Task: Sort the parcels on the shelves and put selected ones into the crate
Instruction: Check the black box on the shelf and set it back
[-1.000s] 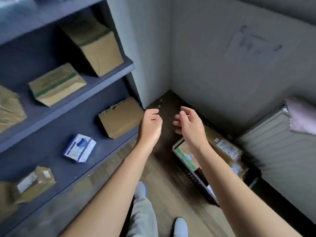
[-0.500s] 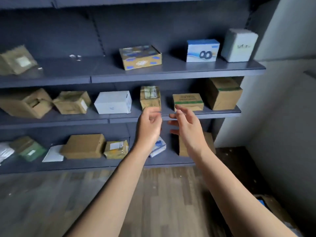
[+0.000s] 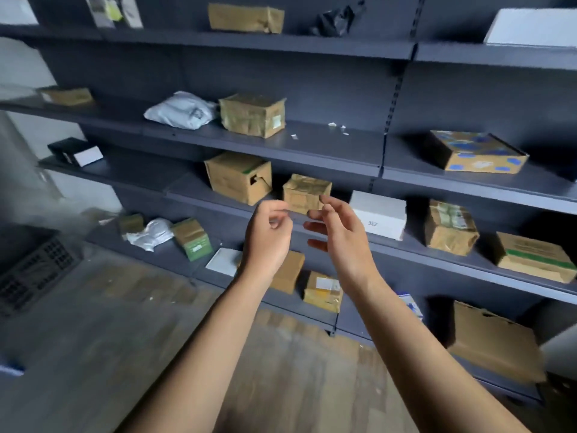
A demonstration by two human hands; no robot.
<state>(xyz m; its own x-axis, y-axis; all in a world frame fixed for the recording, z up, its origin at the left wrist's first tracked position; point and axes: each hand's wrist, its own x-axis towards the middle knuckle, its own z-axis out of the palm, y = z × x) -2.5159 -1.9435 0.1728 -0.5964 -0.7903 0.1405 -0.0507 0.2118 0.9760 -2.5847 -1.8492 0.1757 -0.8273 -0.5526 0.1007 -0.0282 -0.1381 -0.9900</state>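
Parcels sit all along the dark shelving (image 3: 327,145). The one closest to the hands, a small crumpled brown parcel (image 3: 306,192), serves as the marker for everything else.

Nearest the camera, two bare forearms rise toward it. The left hand (image 3: 268,235) hovers just below and left of it, fingers loosely curled and thumb near forefinger, holding nothing. The right hand (image 3: 343,235) hangs just below and right of it, fingers relaxed and slightly spread, also empty. Neither touches it.

The step looks like choosing a parcel and reaching for it. To do it well, open both hands wider than the box, take it by opposite sides, and lift it clear of the shelf lip before drawing back. Wrinkled card may buckle under a one-sided pinch.

The marker parcel is squat and tan, with creased tape over it. Just left of it stands a larger brown box (image 3: 239,178) with a torn hole, and to its right a white box (image 3: 377,218). One shelf above it, a tan box (image 3: 252,115) sits beside a white polybag (image 3: 181,110).
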